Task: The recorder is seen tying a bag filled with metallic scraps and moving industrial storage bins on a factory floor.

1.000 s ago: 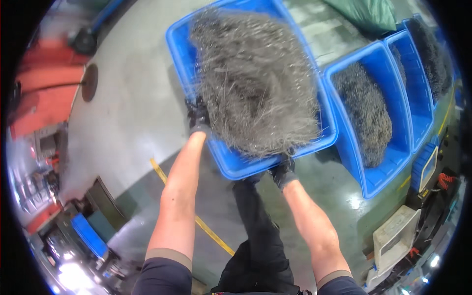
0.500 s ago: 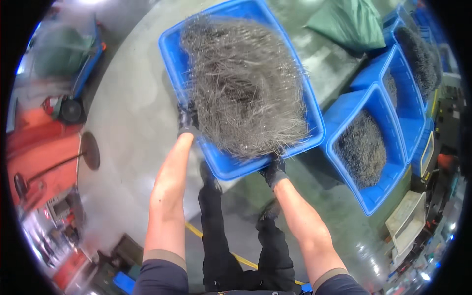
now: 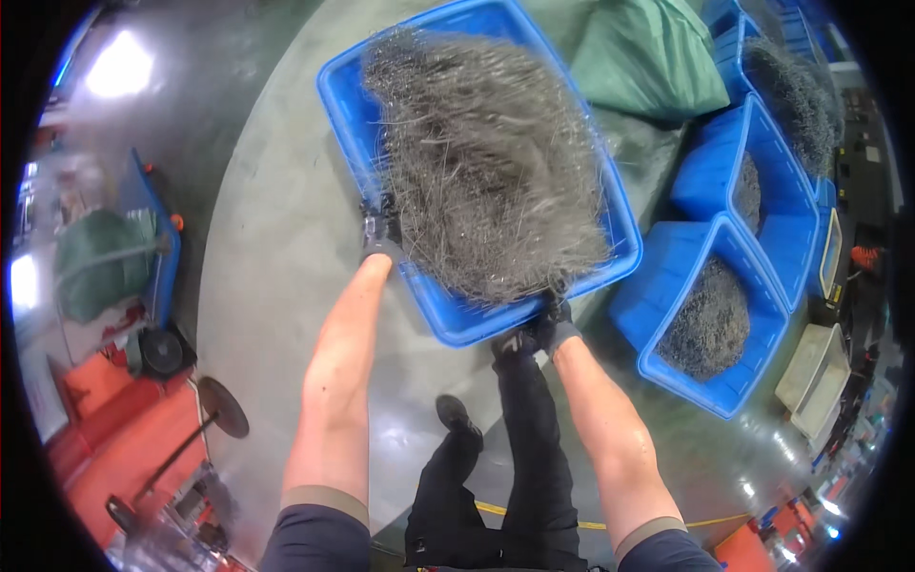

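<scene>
In front of me I carry a blue plastic bin (image 3: 464, 326), held at an angle. A big tangled heap of thin grey metal shavings (image 3: 486, 172) fills most of it, with loose strands sticking out over the near side. My left hand (image 3: 379, 229), in a dark glove, grips the rim on the bin's left side. At the near right rim, my right hand (image 3: 553, 322), also gloved, is closed on the edge. Its fingertips are partly hidden by the rim and the strands.
To the right stand several blue bins (image 3: 650, 329) holding grey shavings, with a pale tray (image 3: 808, 381) nearby. A green sack (image 3: 653, 62) lies beyond my bin. On the left are a wheeled blue cart (image 3: 157, 238) and red equipment (image 3: 133, 424) with a round disc on a rod.
My body has turned and stepped, so the surroundings have shifted in view and my feet stand differently. The bin stays in both hands, almost unmoved in front of me.
</scene>
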